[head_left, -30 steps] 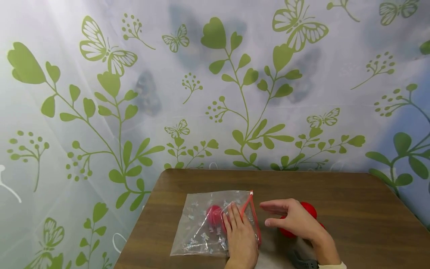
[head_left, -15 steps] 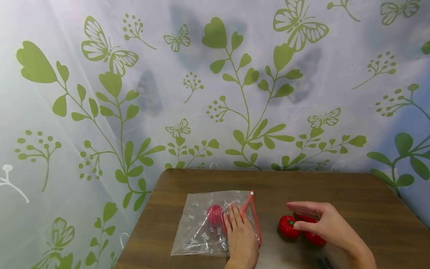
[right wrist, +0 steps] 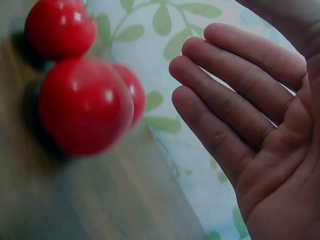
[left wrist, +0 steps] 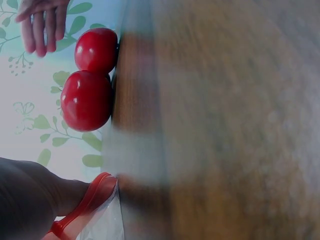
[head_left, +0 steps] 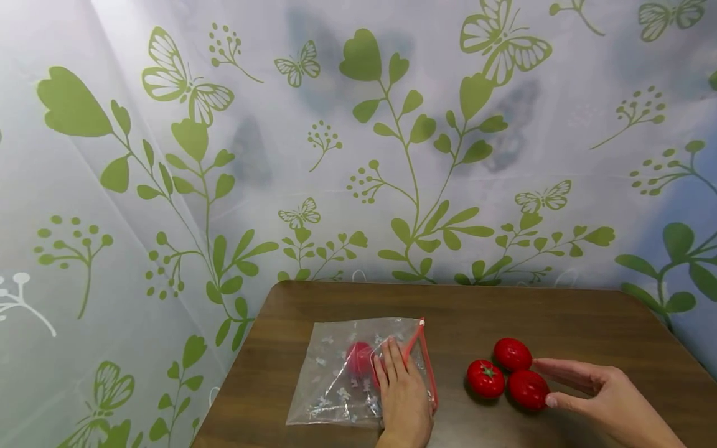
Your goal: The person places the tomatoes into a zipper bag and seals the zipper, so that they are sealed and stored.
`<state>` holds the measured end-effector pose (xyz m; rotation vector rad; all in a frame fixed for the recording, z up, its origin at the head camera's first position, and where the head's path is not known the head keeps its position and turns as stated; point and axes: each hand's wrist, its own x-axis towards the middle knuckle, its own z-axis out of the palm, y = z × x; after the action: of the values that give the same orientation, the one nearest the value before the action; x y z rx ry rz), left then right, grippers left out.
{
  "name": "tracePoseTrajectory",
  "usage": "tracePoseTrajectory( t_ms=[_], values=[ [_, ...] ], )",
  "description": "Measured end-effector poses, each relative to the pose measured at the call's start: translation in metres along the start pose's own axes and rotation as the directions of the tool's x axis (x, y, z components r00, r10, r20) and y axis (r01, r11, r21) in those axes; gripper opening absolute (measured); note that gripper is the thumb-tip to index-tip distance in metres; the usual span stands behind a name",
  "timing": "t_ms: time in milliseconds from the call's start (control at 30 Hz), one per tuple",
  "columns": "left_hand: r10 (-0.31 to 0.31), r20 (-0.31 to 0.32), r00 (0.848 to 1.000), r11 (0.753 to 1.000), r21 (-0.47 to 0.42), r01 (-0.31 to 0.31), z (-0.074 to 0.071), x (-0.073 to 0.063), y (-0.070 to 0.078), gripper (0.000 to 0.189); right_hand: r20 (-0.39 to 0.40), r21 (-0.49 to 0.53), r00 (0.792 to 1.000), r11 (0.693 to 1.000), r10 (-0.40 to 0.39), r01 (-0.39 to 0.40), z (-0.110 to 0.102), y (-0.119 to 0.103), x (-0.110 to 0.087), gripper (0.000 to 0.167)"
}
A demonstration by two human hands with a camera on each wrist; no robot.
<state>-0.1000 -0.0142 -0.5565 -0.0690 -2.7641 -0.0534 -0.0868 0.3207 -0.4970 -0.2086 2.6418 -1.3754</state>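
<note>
My left hand (head_left: pixel 404 392) lies with straight fingers on a clear plastic zipper bag (head_left: pixel 322 379) with a red zip edge (head_left: pixel 428 367). Through the film shows a red tomato (head_left: pixel 357 359); a second red shape is partly hidden under the fingers. To the right, three glossy red tomatoes sit close together: one with a green stem (head_left: pixel 485 378), a rear one (head_left: pixel 512 354) and a front one (head_left: pixel 529 391). My right hand (head_left: pixel 602 395) is just right of this group, thumb and fingers apart around nothing. In the right wrist view its fingers (right wrist: pixel 220 120) extend toward the tomatoes.
Everything rests on a brown wood-grain table (head_left: pixel 347 298) with rounded far corners. Behind it hangs a pale curtain (head_left: pixel 313 236) printed with green leaves and butterflies.
My right hand has moved rightward from above the tomatoes to their right side, uncovering all three. The left hand has stayed on the bag.
</note>
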Motion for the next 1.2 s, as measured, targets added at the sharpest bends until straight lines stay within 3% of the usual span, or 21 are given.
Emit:
tracePoseTrajectory(
  t_ms=[233,700,967,1200],
  values=[
    [0.019,0.000,1.000,1.000,0.013,-0.019,-0.002,0.008,-0.003,0.093,-0.056,-0.054,0.997,0.997,0.050,-0.053,-0.010,0.020,-0.006,0.063],
    [0.049,0.017,0.999,0.998,0.033,-0.049,-0.002,0.023,-0.008,0.107,-0.059,0.010,0.961,0.963,0.269,-0.269,-0.018,0.037,-0.003,0.083],
    [0.039,0.047,0.998,0.999,0.026,-0.040,-0.007,0.026,-0.009,0.117,-0.005,0.037,0.958,0.957,0.288,-0.288,-0.014,0.048,0.005,0.082],
    [0.037,0.068,0.997,0.999,0.026,-0.039,-0.011,0.027,-0.009,0.114,0.021,0.039,0.965,0.964,0.262,-0.263,-0.005,0.053,0.013,0.080]
  ],
)
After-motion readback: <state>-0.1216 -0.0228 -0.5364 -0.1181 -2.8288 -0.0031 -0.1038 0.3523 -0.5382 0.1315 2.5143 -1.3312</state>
